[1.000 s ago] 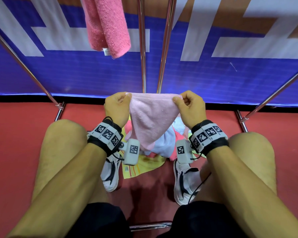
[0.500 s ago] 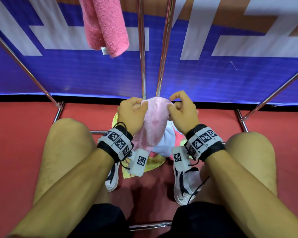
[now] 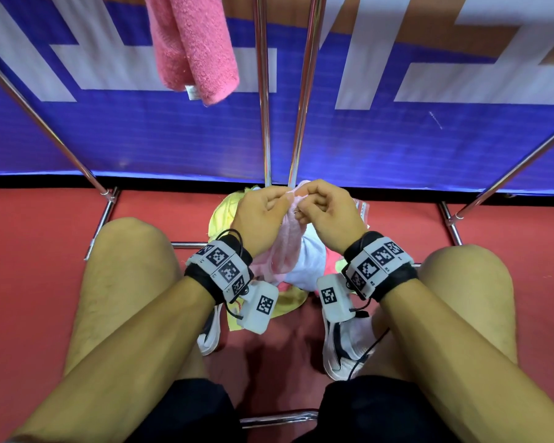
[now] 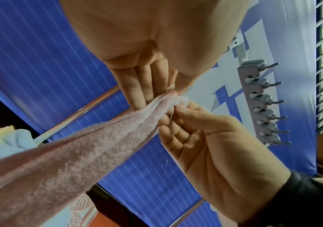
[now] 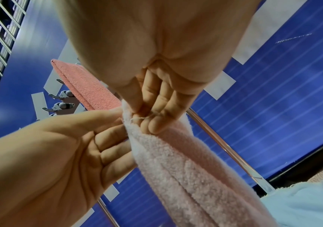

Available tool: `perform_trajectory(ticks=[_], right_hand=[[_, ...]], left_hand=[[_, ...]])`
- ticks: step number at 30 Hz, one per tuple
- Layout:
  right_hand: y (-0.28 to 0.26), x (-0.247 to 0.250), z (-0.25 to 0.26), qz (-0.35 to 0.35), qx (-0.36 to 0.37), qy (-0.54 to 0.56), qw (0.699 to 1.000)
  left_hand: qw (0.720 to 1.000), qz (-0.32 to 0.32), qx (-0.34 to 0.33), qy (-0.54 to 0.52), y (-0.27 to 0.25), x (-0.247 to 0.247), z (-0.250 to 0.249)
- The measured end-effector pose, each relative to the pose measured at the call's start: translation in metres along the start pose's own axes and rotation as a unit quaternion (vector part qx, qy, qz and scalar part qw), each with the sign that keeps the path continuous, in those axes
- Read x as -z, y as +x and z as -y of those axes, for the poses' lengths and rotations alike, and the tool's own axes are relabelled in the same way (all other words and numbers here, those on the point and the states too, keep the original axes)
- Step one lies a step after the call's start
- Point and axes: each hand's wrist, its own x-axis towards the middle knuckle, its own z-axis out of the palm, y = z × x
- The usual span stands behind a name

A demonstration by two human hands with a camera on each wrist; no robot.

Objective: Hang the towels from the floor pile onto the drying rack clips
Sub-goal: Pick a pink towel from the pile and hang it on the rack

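While both hands meet above floor pile [image 3: 296, 266], left hand [image 3: 258, 215] and right hand [image 3: 327, 212] each pinch bunched top edge of pale pink towel [image 3: 285, 247], fingers curled, knuckles almost touching. Towel body hangs toward pile between knees. Darker pink towel [image 3: 195, 46] hangs upper left. Clip bar [image 4: 261, 104] overhead, clips bare. Rack poles [image 3: 264, 91] just beyond hands.

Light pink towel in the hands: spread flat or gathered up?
Gathered: left hand and right hand pinch the light pink towel bunched at its top edge.
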Motion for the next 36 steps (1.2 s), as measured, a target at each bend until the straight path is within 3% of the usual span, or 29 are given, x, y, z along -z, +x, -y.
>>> perform_trajectory(ticks=[8, 14, 18, 24, 31, 36], right_hand=[[0.002, 0.0, -0.004, -0.038, 0.104, -0.138, 0.984], [0.004, 0.0, -0.012, -0.032, 0.114, -0.176, 0.977], [0.005, -0.002, -0.018, -0.063, 0.138, -0.214, 0.965], [0.007, -0.002, -0.018, -0.09, 0.145, -0.242, 0.955], [0.006, -0.001, -0.013, -0.049, 0.13, -0.301, 0.943], [0.004, 0.002, -0.009, -0.027, 0.125, -0.324, 0.937]], left_hand=[[1.0, -0.011, -0.008, 0.0, 0.001, -0.001, 0.001], [0.999, -0.015, 0.01, -0.038, -0.002, -0.003, 0.001], [0.997, 0.0, 0.042, -0.068, -0.003, -0.006, -0.005], [0.999, 0.026, 0.021, -0.043, -0.003, -0.003, -0.003], [0.999, 0.032, 0.034, -0.008, -0.002, 0.004, -0.007], [0.999, 0.032, 0.005, 0.02, -0.001, 0.008, -0.004]])
